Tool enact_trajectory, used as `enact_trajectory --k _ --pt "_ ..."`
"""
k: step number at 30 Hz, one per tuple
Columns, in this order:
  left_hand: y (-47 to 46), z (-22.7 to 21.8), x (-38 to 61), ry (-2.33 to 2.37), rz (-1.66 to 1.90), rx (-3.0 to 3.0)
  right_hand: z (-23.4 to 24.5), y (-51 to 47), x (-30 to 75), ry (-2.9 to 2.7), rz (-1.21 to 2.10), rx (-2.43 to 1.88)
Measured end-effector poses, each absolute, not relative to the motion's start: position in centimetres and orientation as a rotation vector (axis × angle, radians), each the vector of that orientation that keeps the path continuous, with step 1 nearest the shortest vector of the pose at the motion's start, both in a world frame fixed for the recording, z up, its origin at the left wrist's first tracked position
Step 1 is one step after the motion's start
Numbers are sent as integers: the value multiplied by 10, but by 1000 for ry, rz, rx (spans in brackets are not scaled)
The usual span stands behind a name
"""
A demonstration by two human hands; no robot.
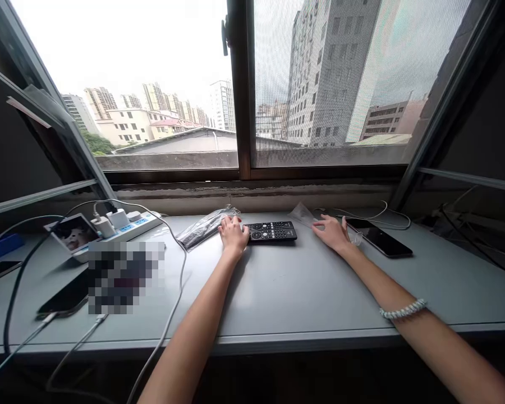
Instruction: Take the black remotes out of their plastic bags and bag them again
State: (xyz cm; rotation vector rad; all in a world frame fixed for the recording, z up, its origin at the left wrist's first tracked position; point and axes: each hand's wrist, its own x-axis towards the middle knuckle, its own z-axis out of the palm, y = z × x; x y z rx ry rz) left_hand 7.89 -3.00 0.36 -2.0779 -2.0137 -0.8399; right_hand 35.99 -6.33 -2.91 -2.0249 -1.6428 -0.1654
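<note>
A black remote control (273,230) lies flat on the grey desk, its buttons facing up. My left hand (233,234) is curled over its left end, with the thumb along the side nearest me; that end is hidden. Just left of this hand lies a crinkled clear plastic sleeve (202,227) with something dark in or under it. My right hand (332,232) rests right of the remote, apart from it, fingers spread and holding nothing visible. Near its fingertips is a small clear plastic bag (302,213). A bit of clear plastic (356,239) shows beside the wrist.
A black phone (381,238) lies at the right, with a white cable (398,226) behind it. At the left are a power strip (130,226) with chargers, a photo card (72,234), another phone (65,293) and several cables. Windows (244,101) rise behind the desk (286,303).
</note>
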Motion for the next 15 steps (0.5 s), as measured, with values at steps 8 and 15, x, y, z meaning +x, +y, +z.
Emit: enact_trajectory --k 8,15 --pt "-33 6 82 -1980 -853 -2098 -27 -64 364 -1556 -222 -1925" --pt "-33 6 84 -1971 -854 -2106 -24 -68 362 -1536 -72 -1969"
